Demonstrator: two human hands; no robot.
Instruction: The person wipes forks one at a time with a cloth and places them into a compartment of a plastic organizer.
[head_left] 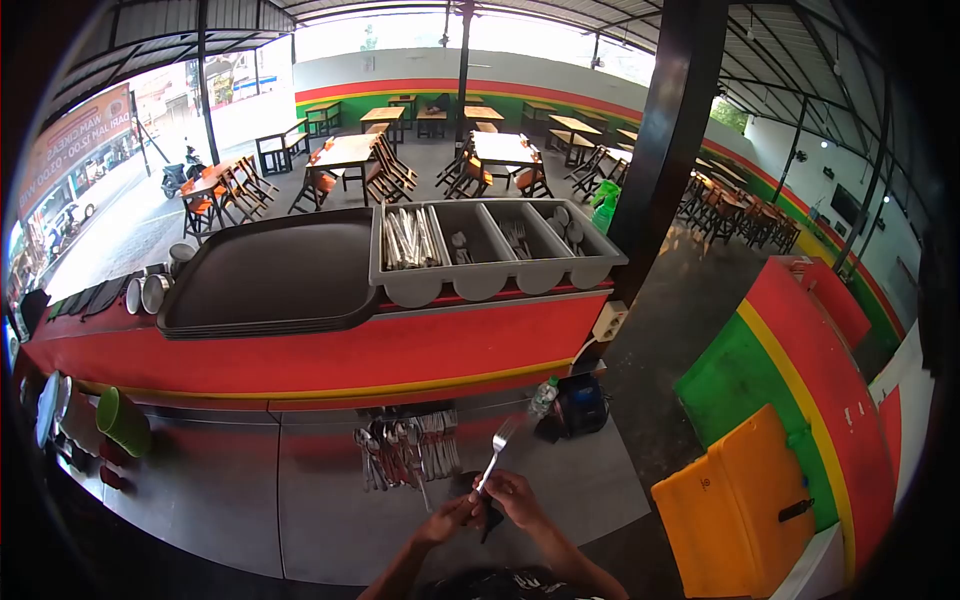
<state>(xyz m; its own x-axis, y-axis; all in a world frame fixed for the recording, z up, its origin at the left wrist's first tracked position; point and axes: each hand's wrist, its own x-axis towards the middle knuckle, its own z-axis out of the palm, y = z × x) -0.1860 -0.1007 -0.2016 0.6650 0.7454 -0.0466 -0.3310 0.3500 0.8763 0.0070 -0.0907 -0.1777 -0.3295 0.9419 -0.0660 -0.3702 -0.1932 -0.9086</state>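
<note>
A metal fork [493, 459] is held over the grey counter, tines up and leaning slightly right. My right hand [515, 498] is closed around its handle from the right. From the left, my left hand [450, 519] closes at the handle's lower end. A dark cloth [491, 522] hangs between my hands; which fingers grip it is partly hidden. Just beyond my left hand lies a spread of spoons and forks [405, 448] on the counter.
A grey cutlery tray [500, 273] with sorted cutlery stands on the red ledge, beside stacked brown trays [270, 270]. A bottle [544, 397] and dark bag [581, 405] sit right. A green basket [124, 421] is left; a yellow-orange container [735, 500] is at lower right.
</note>
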